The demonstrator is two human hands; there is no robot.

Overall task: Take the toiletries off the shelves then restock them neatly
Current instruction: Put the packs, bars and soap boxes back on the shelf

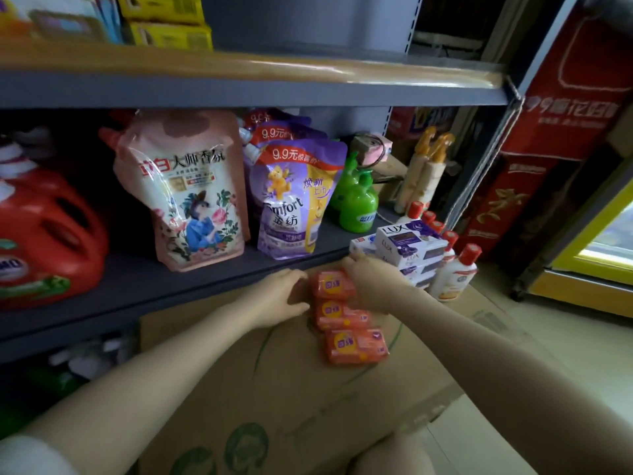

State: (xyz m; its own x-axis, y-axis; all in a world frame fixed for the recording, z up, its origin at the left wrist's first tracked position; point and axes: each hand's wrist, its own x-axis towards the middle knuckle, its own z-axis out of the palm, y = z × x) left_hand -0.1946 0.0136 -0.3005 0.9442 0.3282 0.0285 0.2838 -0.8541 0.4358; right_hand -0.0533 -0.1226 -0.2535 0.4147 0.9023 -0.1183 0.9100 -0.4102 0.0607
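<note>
Three orange soap bars lie in a row on a flattened cardboard box [281, 382] in front of the grey shelf [154, 289]. My left hand [279, 298] curls round the left end of the farthest orange soap bar [330, 286]. My right hand [375, 282] grips its right end from above. The other two bars [342, 317] [356, 346] lie untouched nearer to me. Just right of my right hand, stacked white LUX soap boxes [407, 246] stand beside white lotion bottles with red caps [454, 272].
On the shelf stand a red detergent jug [48, 234], a pink refill pouch [185, 197], purple Comfort pouches [294, 200], green bottles [358, 200] and spray bottles [424, 173]. Yellow boxes [168, 29] sit on the upper shelf. A red cabinet [565, 125] stands at the right.
</note>
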